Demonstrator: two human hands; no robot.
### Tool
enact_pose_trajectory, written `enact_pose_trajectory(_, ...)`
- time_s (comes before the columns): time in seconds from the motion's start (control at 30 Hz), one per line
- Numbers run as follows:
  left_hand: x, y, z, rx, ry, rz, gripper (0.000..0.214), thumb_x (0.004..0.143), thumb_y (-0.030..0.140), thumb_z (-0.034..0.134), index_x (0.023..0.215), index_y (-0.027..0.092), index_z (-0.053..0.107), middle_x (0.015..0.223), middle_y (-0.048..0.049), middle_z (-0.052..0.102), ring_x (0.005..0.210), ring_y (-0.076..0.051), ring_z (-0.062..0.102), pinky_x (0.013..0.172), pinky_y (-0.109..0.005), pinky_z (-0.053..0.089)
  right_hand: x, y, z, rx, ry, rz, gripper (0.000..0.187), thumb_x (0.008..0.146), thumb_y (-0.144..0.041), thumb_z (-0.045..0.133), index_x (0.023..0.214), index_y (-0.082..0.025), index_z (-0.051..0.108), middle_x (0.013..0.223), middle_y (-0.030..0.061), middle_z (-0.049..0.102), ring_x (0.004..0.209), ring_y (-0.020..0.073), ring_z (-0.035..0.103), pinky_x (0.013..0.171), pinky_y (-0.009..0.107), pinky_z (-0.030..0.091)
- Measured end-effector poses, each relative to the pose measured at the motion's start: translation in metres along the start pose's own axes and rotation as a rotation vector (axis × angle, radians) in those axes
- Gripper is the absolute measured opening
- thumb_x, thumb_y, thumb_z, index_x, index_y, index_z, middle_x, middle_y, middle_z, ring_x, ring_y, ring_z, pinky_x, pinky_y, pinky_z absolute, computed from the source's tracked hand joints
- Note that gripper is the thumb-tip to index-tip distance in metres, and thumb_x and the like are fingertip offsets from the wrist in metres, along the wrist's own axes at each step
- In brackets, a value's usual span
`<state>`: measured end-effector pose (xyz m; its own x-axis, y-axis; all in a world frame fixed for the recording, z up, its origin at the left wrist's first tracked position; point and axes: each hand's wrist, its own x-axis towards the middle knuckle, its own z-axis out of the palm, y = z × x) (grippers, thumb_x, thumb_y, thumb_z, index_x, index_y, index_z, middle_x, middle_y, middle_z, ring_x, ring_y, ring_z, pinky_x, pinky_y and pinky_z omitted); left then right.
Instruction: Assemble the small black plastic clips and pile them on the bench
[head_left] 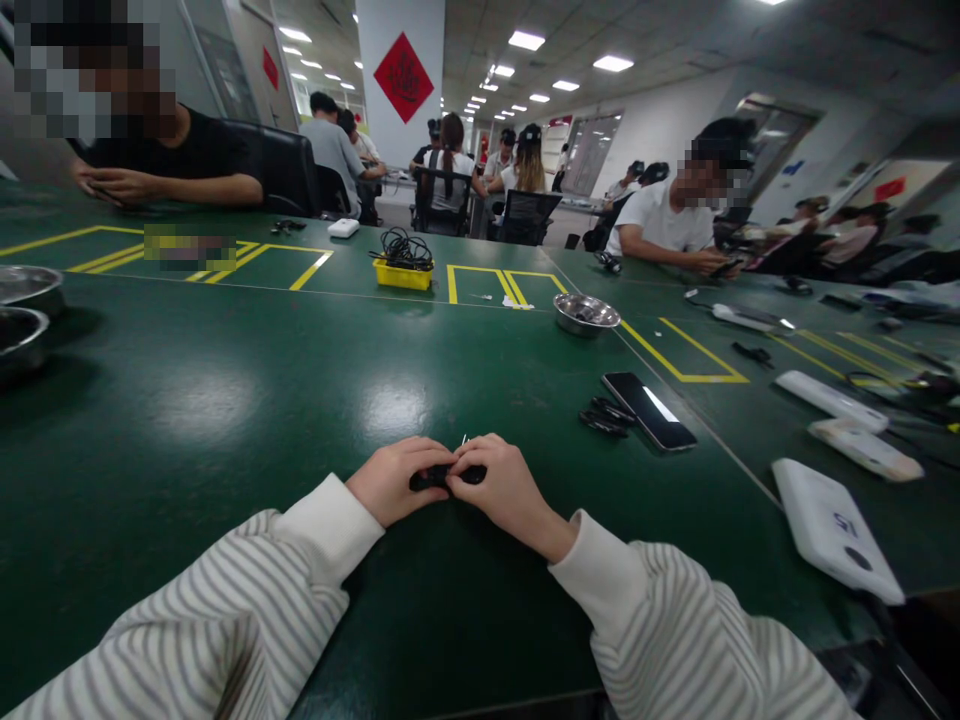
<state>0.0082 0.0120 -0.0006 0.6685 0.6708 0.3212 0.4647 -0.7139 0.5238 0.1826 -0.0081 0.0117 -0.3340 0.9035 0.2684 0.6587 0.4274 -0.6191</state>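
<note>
A short, dark, elongated object [429,478] sits between my two hands, low over the green table [315,400]. My left hand [401,475] is closed round its left part. My right hand [499,485] pinches the right part, with thumb and fingers touching those of the left. Fingers cover much of the object, so its exact kind is unclear. A thin, light-coloured tip [464,440] pokes up just behind the fingertips. To the right lie several bundled black cables [606,417], beside a smartphone [649,410].
A metal bowl [586,313] and a yellow box [403,275] of black cables stand farther back. White power banks [836,530] lie at right. More metal bowls [22,340] are at the left edge. Co-workers sit across the table, and yellow tape [712,379] marks its surface.
</note>
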Motion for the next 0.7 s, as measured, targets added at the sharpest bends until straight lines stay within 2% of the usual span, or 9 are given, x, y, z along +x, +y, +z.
enact_pose_trajectory(0.27,-0.001,-0.002,0.0,0.021,0.033,0.08,0.024,0.071,0.022,0.06,0.094,0.017,0.061,0.097,-0.0067,0.063,0.087,-0.017,0.058,0.077,-0.028,0.048,-0.001,0.002,0.0,0.033,0.001,0.011,0.005,0.064,-0.017,0.062,0.064,-0.02,0.067,0.079,0.0012,0.066,0.076,0.0155,0.054,0.072,0.03,0.042)
enact_pose_trajectory(0.37,-0.001,-0.003,0.001,0.039,0.034,0.102,0.025,0.07,0.022,0.061,0.095,0.016,0.061,0.096,-0.0073,0.063,0.085,-0.017,0.059,0.076,-0.028,0.048,0.003,0.009,-0.008,0.062,-0.075,-0.097,0.004,0.065,-0.017,0.061,0.066,-0.019,0.065,0.079,0.0009,0.066,0.077,0.0136,0.055,0.072,0.027,0.042)
enact_pose_trajectory(0.43,0.0,-0.003,0.002,0.053,0.032,0.108,0.025,0.07,0.023,0.061,0.095,0.016,0.061,0.097,-0.0074,0.063,0.085,-0.017,0.059,0.076,-0.028,0.048,0.008,0.017,-0.017,0.092,-0.126,-0.163,0.006,0.068,-0.016,0.058,0.069,-0.018,0.064,0.08,0.001,0.065,0.076,0.0118,0.055,0.067,0.023,0.042)
enact_pose_trajectory(0.53,0.001,-0.002,0.002,0.064,0.021,0.107,0.025,0.071,0.023,0.061,0.095,0.016,0.061,0.098,-0.0072,0.063,0.086,-0.017,0.059,0.076,-0.029,0.048,0.018,0.031,-0.025,0.053,-0.04,-0.103,0.01,0.072,-0.016,0.054,0.077,-0.017,0.064,0.08,0.0018,0.063,0.066,0.0096,0.052,0.055,0.02,0.039)
enact_pose_trajectory(0.6,0.002,-0.001,0.003,0.065,0.006,0.108,0.025,0.071,0.023,0.06,0.095,0.016,0.061,0.099,-0.0071,0.062,0.087,-0.017,0.058,0.076,-0.029,0.048,0.023,0.038,-0.025,-0.002,0.01,-0.06,0.013,0.074,-0.018,0.055,0.083,-0.017,0.064,0.08,0.002,0.061,0.062,0.0085,0.05,0.056,0.021,0.039)
enact_pose_trajectory(0.7,0.004,0.002,0.004,0.063,-0.022,0.121,0.025,0.072,0.021,0.059,0.096,0.016,0.06,0.1,-0.0067,0.062,0.087,-0.017,0.057,0.075,-0.029,0.048,0.028,0.042,-0.018,-0.066,-0.032,-0.083,0.015,0.074,-0.022,0.056,0.086,-0.02,0.065,0.084,0.0023,0.059,0.065,0.0089,0.05,0.062,0.022,0.039)
